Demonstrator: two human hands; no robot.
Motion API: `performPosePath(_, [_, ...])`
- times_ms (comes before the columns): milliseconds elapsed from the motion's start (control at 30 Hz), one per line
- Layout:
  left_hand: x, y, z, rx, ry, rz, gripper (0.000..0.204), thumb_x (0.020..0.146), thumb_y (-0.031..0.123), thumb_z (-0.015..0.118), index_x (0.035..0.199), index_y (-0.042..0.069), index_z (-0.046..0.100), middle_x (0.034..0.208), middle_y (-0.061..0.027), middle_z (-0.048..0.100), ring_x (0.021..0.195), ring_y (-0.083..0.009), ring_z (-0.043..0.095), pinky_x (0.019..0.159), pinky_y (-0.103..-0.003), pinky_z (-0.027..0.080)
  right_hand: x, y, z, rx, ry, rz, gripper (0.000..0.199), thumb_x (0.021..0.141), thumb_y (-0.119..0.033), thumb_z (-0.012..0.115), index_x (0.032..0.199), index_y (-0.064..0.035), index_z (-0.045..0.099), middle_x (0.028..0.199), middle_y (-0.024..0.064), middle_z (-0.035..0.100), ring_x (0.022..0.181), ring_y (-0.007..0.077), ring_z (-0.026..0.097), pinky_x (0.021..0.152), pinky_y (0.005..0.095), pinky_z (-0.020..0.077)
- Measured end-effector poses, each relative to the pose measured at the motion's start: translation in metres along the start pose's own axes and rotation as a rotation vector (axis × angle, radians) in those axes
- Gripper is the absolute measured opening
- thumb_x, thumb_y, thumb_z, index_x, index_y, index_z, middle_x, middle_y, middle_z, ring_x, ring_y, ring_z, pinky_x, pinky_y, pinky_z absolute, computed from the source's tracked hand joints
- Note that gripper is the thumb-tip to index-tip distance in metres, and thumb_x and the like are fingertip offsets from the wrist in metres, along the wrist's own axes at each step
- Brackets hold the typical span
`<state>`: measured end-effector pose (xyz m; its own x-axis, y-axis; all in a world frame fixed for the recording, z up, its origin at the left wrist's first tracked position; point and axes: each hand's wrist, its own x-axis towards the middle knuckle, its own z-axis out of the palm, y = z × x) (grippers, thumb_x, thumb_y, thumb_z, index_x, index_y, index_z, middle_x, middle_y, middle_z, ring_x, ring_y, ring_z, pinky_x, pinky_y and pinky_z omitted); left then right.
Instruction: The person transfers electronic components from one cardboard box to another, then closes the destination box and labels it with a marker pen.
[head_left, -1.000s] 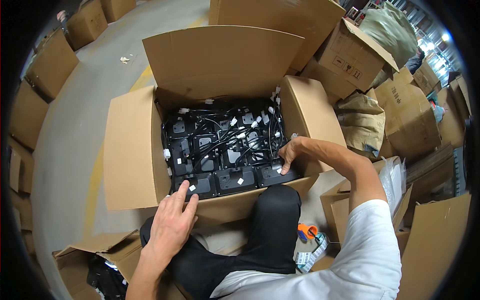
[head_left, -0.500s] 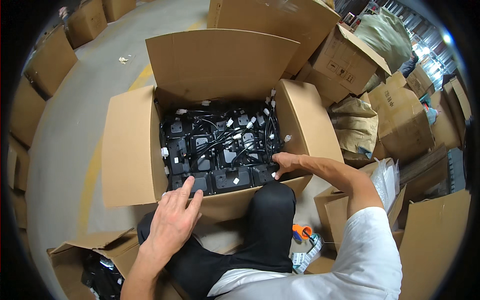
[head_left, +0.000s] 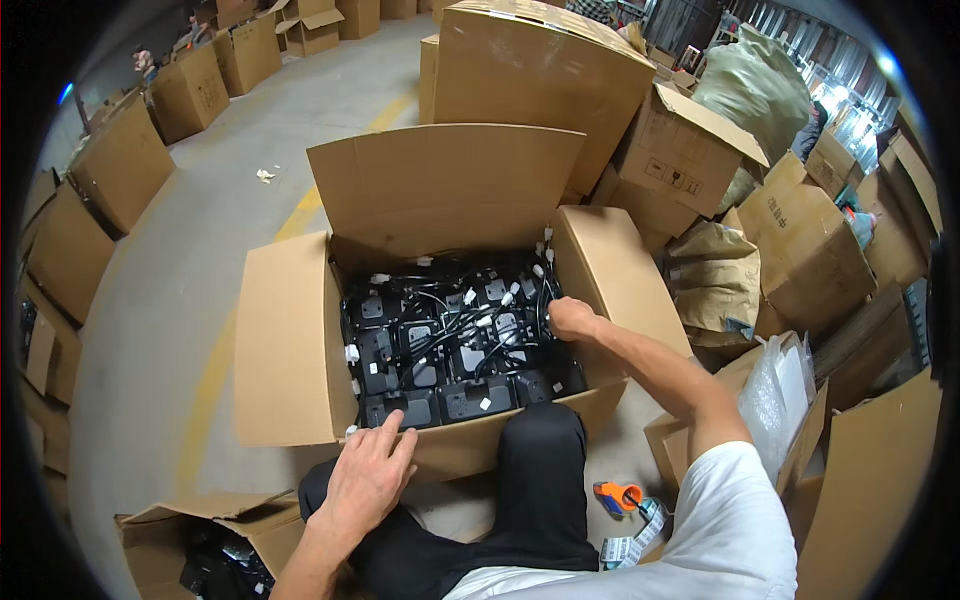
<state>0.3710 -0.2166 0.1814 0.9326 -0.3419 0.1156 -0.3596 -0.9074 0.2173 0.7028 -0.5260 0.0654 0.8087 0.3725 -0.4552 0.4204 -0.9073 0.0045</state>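
A large open cardboard box (head_left: 284, 340) stands before my knees. Rows of flat black plastic units (head_left: 478, 398) fill it, with black cables (head_left: 440, 345) and small white connectors across their tops. My left hand (head_left: 375, 468) lies at the box's near edge, its fingers outstretched and apart, the tips by a black unit in the front row. Inside the right wall, my right hand (head_left: 574, 318) is curled beside the bundle of cables along that side. Its fingertips are mostly hidden, so what they grip cannot be made out.
An orange and blue tape dispenser (head_left: 618, 497) and a printed label strip (head_left: 632, 538) lie by my right leg. At lower left a smaller open box (head_left: 160, 550) holds black items. Stacked cartons (head_left: 540, 80) crowd the back and right; more line the left.
My right hand has moved from the near right corner farther along the right side, its fingers now curled. The left hand stays at the near edge. The view has tilted up.
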Motion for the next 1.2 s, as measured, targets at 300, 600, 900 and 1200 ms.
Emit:
performPosePath(300, [0.015, -0.014, 0.01, -0.008, -0.086, -0.03, 0.049, 0.082, 0.021, 0.075, 0.124, 0.001, 0.057, 0.132, -0.0201, 0.055, 0.108, -0.0299, 0.06, 0.095, -0.041, 0.046, 0.102, 0.07, 0.038, -0.044, 0.154, -0.067, 0.098, 0.076, -0.073, 0.068, 0.128, 0.0086, 0.054, 0.135, 0.0309, 0.053, 0.128, 0.0422, 0.051, 0.107, 0.0434, 0.043])
performPosePath(600, [0.016, -0.01, 0.014, -0.037, -0.153, -0.039, 0.051, 0.084, 0.022, 0.072, 0.127, 0.0, 0.055, 0.13, -0.019, 0.057, 0.107, -0.0296, 0.059, 0.092, -0.04, 0.046, 0.106, -0.144, -0.047, 0.375, 0.605, -0.682, 0.05, 0.09, -0.037, 0.069, 0.119, 0.0027, 0.057, 0.123, 0.0256, 0.062, 0.118, 0.0424, 0.058, 0.098, 0.0495, 0.0482])
performPosePath(900, [-0.005, -0.014, 0.02, 0.014, -0.129, -0.107, 0.04, 0.086, 0.022, 0.064, 0.12, 0.001, 0.057, 0.126, -0.0178, 0.057, 0.106, -0.0275, 0.06, 0.091, -0.039, 0.045, 0.113, -0.311, 0.051, 0.523, 0.223, -1.001, 0.09, 0.095, -0.053, 0.057, 0.154, 0.0047, 0.023, 0.161, 0.0265, 0.023, 0.15, 0.0413, 0.022, 0.124, 0.0432, 0.0177])
performPosePath(1200, [-0.024, -0.017, -0.041, 0.205, 0.324, -0.141, 0.024, 0.079, 0.018, 0.067, 0.098, 0.006, 0.062, 0.093, -0.0078, 0.059, 0.091, -0.0214, 0.062, 0.078, -0.034, 0.048, 0.05, -0.275, 0.007, -0.165, 0.323, -1.039, 0.069, 0.085, -0.042, 0.073, 0.132, 0.0058, 0.054, 0.149, 0.0256, 0.044, 0.141, 0.0388, 0.039, 0.119, 0.047, 0.0289])
